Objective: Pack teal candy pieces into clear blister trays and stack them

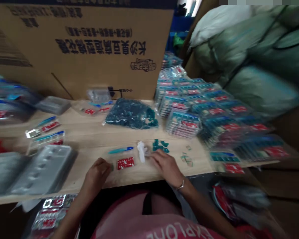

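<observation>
My left hand (99,171) is closed at the front of the table, with a small greenish piece (112,167) showing at its fingertips. A red packet with white marks (125,163) lies just right of it. Behind the packet is a blue pen-like stick (121,150). My right hand (166,165) has its fingers drawn together beside a white plastic piece (141,151); what they pinch is too blurred to make out. Several loose teal pieces (160,145) lie just beyond those fingers. Thin small squares (187,160) are scattered farther right.
A clear bag of teal pieces (131,113) lies behind my hands, before a large cardboard box (89,49). Stacked filled blister packs (184,124) crowd the right side. Clear empty trays (43,171) stand at the left. Large wrapped sacks (259,66) are at back right.
</observation>
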Tool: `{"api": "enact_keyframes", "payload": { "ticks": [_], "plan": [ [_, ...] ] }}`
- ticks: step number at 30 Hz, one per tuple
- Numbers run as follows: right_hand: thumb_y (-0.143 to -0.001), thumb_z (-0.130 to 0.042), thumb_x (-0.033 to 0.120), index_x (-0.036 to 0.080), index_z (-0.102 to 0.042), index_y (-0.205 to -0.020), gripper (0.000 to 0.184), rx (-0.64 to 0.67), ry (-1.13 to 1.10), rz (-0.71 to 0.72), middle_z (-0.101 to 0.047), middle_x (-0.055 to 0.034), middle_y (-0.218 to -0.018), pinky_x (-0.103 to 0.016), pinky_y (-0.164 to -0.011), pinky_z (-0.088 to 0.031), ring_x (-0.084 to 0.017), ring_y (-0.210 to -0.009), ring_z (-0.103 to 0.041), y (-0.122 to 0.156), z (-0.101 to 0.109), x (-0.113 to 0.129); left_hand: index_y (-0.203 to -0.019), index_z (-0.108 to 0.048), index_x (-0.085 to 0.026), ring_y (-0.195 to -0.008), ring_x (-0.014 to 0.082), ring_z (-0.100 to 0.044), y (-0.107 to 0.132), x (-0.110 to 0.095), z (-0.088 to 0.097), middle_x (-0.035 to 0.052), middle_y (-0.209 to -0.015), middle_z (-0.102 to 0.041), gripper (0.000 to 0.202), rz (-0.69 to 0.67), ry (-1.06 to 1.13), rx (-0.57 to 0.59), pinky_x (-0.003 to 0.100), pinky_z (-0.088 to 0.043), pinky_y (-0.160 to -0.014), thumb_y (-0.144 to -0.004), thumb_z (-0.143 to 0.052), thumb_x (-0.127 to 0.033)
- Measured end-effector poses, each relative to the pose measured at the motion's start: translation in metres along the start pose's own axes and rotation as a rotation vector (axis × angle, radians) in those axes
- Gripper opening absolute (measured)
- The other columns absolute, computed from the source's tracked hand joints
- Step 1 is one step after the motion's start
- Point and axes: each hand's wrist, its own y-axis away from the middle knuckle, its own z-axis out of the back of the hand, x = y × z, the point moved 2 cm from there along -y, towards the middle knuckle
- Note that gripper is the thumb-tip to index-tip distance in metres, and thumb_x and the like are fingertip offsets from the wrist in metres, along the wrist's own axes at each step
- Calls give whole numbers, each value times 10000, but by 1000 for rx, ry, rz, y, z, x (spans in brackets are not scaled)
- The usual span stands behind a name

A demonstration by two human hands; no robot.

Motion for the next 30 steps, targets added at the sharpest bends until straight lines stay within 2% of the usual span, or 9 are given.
{"api": "enact_keyframes", "payload": {
  "ticks": [3,7,13,16,19,21,23,27,30],
  "plan": [
    [-890,-436,179,183,-627,-895,191,-93,166,-346,-603,-38,-827,-243,-665,-423,-152,-732,-586,32,42,-51,-674,-664,-199,-512,124,-573,-12,-2,-7,24,-648,-590,334,31,84,57,221,-473,-497,-799,-458,-430],
    [-873,-456,199,182,-652,-865,197,-60,373,-624,-633,-48,-833,-241,-593,-380,-158,-693,-595,67,76,-97,-652,-668,-220,-484,137,-574,-22,-4,-12,17,-605,-596,374,27,100,69,230,-470,-476,-760,-477,-523],
    [-870,-441,252,176,-665,-900,239,-67,389,-719,-648,-67,-832,-235,-601,-373,-148,-695,-588,54,60,-134,-662,-645,-216,-478,136,-575,-22,-12,-9,19,-627,-604,416,10,104,22,231,-474,-467,-766,-460,-574],
    [-804,-490,251,154,-648,-815,186,-103,313,-745,-640,-65,-762,-241,-582,-376,-160,-674,-571,54,48,-154,-753,-640,-209,-560,136,-608,-7,-18,2,31,-750,-626,338,92,46,-101,231,-486,-506,-810,-447,-480],
    [-772,-514,347,159,-622,-740,219,-154,104,-664,-627,-57,-686,-266,-557,-391,-179,-625,-556,53,39,-162,-798,-627,-195,-607,134,-609,9,-18,13,30,-782,-614,260,206,-5,-195,236,-490,-544,-828,-448,-381],
    [-781,-496,396,162,-622,-809,267,-220,-75,-563,-643,-61,-743,-278,-571,-417,-183,-642,-570,41,33,-145,-809,-620,-189,-633,133,-606,15,-16,14,26,-782,-609,223,234,30,-184,240,-500,-575,-832,-453,-335],
    [-819,-460,382,167,-626,-880,279,-204,-273,-383,-653,-66,-827,-280,-625,-449,-181,-713,-591,19,22,-102,-831,-619,-189,-688,137,-612,18,-16,10,31,-809,-615,199,215,97,-131,250,-516,-630,-839,-454,-300],
    [-880,-408,189,190,-646,-944,246,107,-442,13,-650,-49,-891,-260,-758,-454,-152,-847,-604,-34,-24,17,-909,-616,-186,-857,167,-618,17,-17,-6,64,-916,-629,187,132,147,-70,291,-519,-768,-857,-457,-270],
    [-859,-477,132,183,-634,-964,195,300,-337,88,-663,-45,-914,-258,-767,-451,-156,-852,-612,-61,-59,72,-927,-612,-183,-870,174,-618,17,-14,-10,72,-921,-632,192,111,141,-75,299,-522,-778,-866,-448,-263]
  ]
}}
